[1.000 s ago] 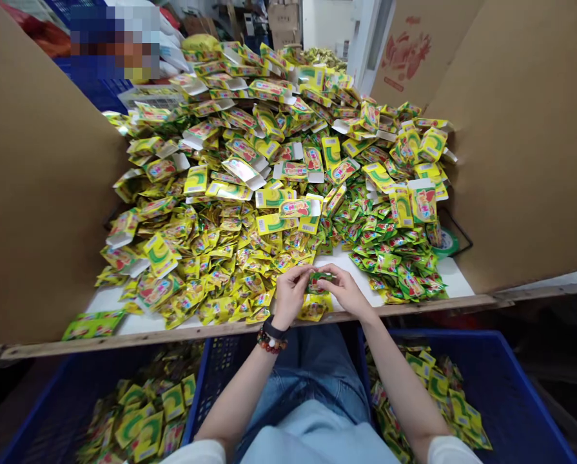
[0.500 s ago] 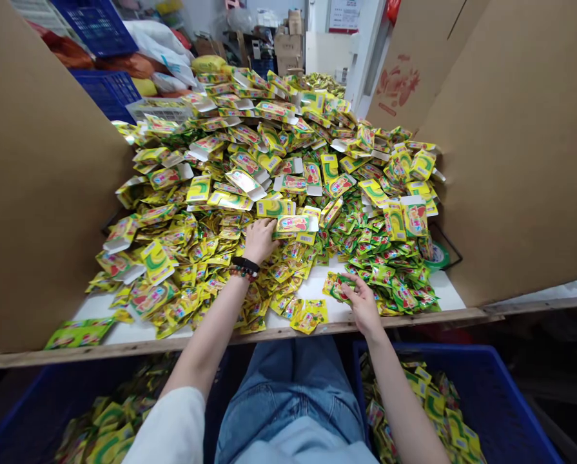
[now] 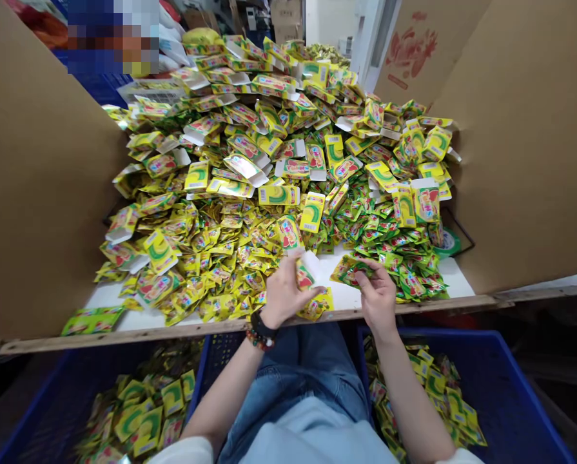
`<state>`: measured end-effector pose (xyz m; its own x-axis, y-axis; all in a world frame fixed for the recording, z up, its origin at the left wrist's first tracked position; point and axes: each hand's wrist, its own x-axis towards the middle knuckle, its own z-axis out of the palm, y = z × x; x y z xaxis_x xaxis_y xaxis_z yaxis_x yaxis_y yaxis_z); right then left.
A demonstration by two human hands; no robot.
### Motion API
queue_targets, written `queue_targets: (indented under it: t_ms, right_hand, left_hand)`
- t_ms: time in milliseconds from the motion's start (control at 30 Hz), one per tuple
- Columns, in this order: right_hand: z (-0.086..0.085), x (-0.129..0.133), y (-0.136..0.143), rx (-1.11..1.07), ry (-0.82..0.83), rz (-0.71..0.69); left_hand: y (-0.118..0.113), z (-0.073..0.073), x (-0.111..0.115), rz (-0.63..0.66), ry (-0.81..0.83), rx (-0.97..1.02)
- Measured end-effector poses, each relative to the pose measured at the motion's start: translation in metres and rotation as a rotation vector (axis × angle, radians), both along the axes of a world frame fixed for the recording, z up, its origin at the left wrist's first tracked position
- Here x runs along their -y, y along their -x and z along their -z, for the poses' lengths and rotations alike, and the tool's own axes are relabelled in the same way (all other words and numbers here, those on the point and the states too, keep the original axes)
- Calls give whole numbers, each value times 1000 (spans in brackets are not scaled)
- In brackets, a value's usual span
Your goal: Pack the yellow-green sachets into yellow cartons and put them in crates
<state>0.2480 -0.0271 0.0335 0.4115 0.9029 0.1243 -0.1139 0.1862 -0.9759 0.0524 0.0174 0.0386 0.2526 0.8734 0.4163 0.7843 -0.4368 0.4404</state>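
Crowding left grip [image 3: 283, 289] holding carton [image 3: 305, 273] and right grip [image 3: 379, 294] holding sachets [image 3: 348, 270], boxes [image 3: 296, 169] heap beyond.

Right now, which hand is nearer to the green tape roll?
The right hand, in front and left of the green tape roll; the left hand is farther left.

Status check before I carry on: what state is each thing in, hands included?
Left hand: closed on the small printed carton.
Small printed carton: white end flap open.
Right hand: pinching the green-and-yellow foil packet.
Green-and-yellow foil packet: held; seal unclear.
Heaped yellow-and-green cardboard boxes: several with flaps open.
Blue plastic crate at right: open-topped, partly filled.
Blue plastic crate at left: open-topped, partly filled.
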Motion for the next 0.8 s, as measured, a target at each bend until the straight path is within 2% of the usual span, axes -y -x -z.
queue_targets:
  t_ms: [67, 167, 300, 433, 533, 667, 800]
  right_hand:
    - [-11, 2, 0, 95, -39, -40]
    - [-26, 2, -7, 371, -21, -188]
    - [-42, 2, -17, 707, 60, -350]
    - [-50, 1, -11, 995, 99, -453]
    - [-49, 3, 5, 1096, 109, -410]
    - [-37, 10, 30, 1164, 146, -201]
    - [-15, 20, 47, 1088, -30, -57]
  left_hand:
    - [-15, 9, 15, 59, 27, 12]
    - [-30, 16, 28, 50, 41, 81]
    - [-40, 25, 38, 58, 58, 108]
    - [-47, 37, 46, 59, 66, 132]
    - [-49, 44, 49, 34, 52, 160]
    - [-47, 49, 49, 13, 52, 267]
    - [-42, 51, 47, -20, 54, 413]
